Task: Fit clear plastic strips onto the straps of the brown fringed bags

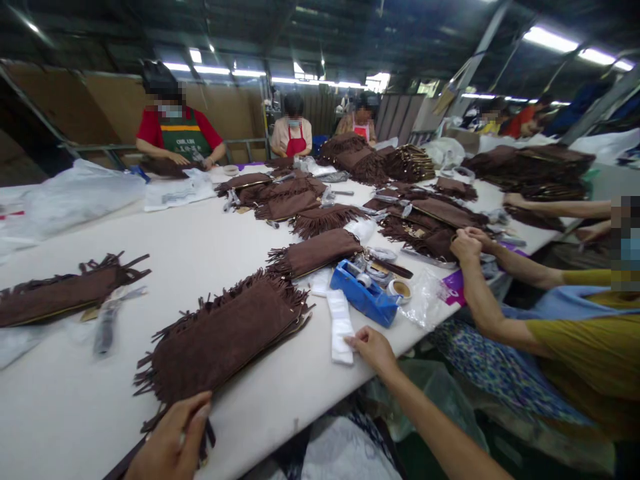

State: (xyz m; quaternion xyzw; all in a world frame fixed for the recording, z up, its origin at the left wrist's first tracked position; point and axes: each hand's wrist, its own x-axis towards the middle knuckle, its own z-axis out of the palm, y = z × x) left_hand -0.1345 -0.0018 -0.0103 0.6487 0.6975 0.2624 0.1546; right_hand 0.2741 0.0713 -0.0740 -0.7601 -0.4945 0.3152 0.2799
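A brown suede-like pouch (225,333) with fringe along its edges lies flat on the white table in front of me. At its near corner my left hand (173,437) is closed, apparently around a dark brown strap (125,460); part of the strap is hidden by the fingers. My right hand (373,350) pinches the near end of a folded white strip (340,320), soft-looking like foam or tissue, which lies on the table. Just beyond that strip stands a blue tape dispenser (365,293), with a tape roll (400,290) beside it.
More fringed pouches (320,250) lie behind, and one pouch (60,287) is at the left. Plastic bags (85,197) cover the far left. A co-worker's hands (470,243) work close on my right; other people sit across the table (200,267).
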